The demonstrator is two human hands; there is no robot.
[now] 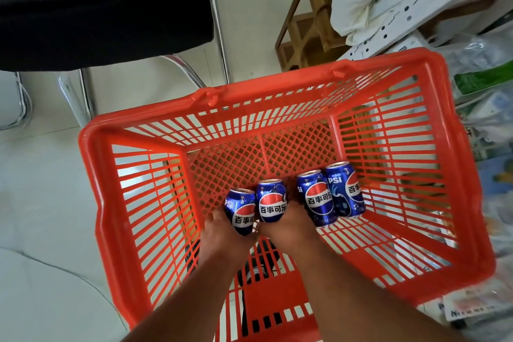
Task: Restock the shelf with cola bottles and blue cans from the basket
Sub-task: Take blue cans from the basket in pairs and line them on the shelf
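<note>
Down inside the orange basket (280,97), both hands are at work among four blue cans standing in a loose row near its front wall. On the far left of the row, the left hand (222,233) wraps the leftmost can (241,209), thumb out to the side, fingers hidden behind the can. Right beside it, the right hand (288,226) closes around the second can (272,201), its fingers also out of sight behind the label. Both cans tip slightly, so they look gripped rather than merely touched, though that's my reading. Two more wait untouched just to the right: the third can (316,198) close against the right hand, and the fourth can (345,189) touching or nearly touching its neighbour. No cola bottles show in the basket, and the shelf isn't in view at all. So this is the pick-up step, one can per hand. Next move, as I judge it: lift both straight up past the rim without knocking the third can, then turn to wherever the shelf stands. Beyond the basket sit a black chair (105,8) and a wooden rack (305,36) on the pale floor.
</note>
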